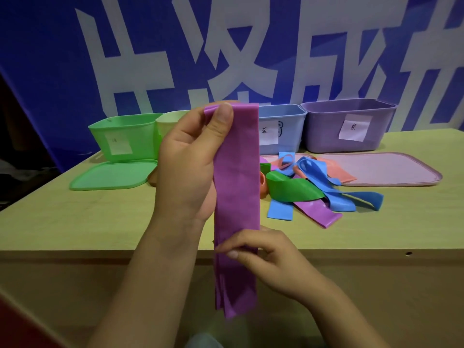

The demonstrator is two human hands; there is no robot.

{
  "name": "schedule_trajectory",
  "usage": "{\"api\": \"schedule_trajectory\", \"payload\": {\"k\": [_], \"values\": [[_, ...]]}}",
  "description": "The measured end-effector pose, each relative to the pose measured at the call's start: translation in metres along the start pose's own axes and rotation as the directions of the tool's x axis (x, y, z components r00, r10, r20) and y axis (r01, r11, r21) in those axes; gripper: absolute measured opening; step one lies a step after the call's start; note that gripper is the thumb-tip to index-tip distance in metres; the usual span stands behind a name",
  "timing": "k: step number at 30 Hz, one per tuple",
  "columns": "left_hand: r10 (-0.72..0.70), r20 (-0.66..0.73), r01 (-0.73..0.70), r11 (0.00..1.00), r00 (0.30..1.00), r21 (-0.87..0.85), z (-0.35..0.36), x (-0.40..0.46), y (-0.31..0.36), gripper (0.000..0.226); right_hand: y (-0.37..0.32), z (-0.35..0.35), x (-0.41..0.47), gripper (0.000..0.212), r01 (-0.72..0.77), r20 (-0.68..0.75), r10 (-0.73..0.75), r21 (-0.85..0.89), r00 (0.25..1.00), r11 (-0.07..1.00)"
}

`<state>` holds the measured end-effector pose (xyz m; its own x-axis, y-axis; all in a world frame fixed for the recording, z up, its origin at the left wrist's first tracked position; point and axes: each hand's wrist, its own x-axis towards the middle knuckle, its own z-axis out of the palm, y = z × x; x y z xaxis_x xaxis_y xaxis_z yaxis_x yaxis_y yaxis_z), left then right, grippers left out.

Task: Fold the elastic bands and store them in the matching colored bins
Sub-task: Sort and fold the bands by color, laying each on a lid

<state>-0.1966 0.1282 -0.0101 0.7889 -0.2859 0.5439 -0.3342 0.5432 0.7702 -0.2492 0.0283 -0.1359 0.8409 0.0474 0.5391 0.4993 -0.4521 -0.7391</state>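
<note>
Above the table's near edge, the left hand [190,156] pinches the purple band's [237,187] top while the right hand [261,257] pinches lower down, mid-fold; next likely doubling it toward the purple bin [326,136].

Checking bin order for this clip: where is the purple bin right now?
In the head view, the purple bin stands far right at the table's back edge, beside the blue bin, just behind the pink lid.

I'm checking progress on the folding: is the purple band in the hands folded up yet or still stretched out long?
Still long. The purple band hangs vertically, top pinched by the left hand, lower part by the right hand.
</note>
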Motion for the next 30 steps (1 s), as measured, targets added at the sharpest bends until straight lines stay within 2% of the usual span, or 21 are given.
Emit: {"api": "schedule_trajectory", "payload": {"k": [3, 6, 15, 19, 21, 23, 28, 30], "values": [[0.039, 0.003, -0.039, 0.998, 0.999, 0.04, 0.003, 0.004, 0.005, 0.016, 0.001, 0.004, -0.003, 0.019, -0.03, 0.041, 0.029, 0.032, 0.999, 0.999], [0.043, -0.001, -0.043, 0.999, 0.999, 0.011, 0.001, 0.01, 0.006, 0.016, 0.001, 0.003, -0.004, 0.023, -0.066, 0.064, 0.064, 0.039, 0.996, 0.997], [-0.039, 0.032, 0.039, 0.999, 0.999, 0.009, -0.01, 0.018, 0.008, 0.015, -0.004, -0.001, -0.01, 0.042, -0.121, 0.054, 0.114, 0.149, 0.992, 0.982], [-0.011, 0.006, 0.012, 0.997, 1.0, -0.083, -0.01, 0.022, 0.014, 0.017, 0.001, 0.002, -0.011, 0.03, -0.13, 0.099, 0.121, 0.094, 0.988, 0.987], [0.027, -0.029, -0.03, 0.994, 0.999, -0.11, -0.01, 0.026, 0.018, 0.016, 0.006, 0.006, -0.012, 0.029, -0.127, 0.167, 0.119, 0.042, 0.979, 0.991], [0.061, -0.047, -0.064, 0.995, 0.997, -0.076, -0.012, 0.028, 0.022, 0.015, 0.011, 0.011, -0.014, 0.031, -0.121, 0.198, 0.116, 0.009, 0.973, 0.993], [0.11, -0.034, -0.104, 0.983, 0.993, 0.153, -0.02, 0.03, 0.023, 0.012, 0.026, 0.015, -0.015, 0.027, -0.075, 0.166, 0.076, -0.012, 0.983, 0.997], [0.158, -0.056, -0.142, 0.965, 0.986, 0.219, -0.025, 0.031, 0.026, 0.011, 0.033, 0.021, -0.018, 0.028, -0.102, 0.145, 0.101, -0.004, 0.984, 0.995]]}}
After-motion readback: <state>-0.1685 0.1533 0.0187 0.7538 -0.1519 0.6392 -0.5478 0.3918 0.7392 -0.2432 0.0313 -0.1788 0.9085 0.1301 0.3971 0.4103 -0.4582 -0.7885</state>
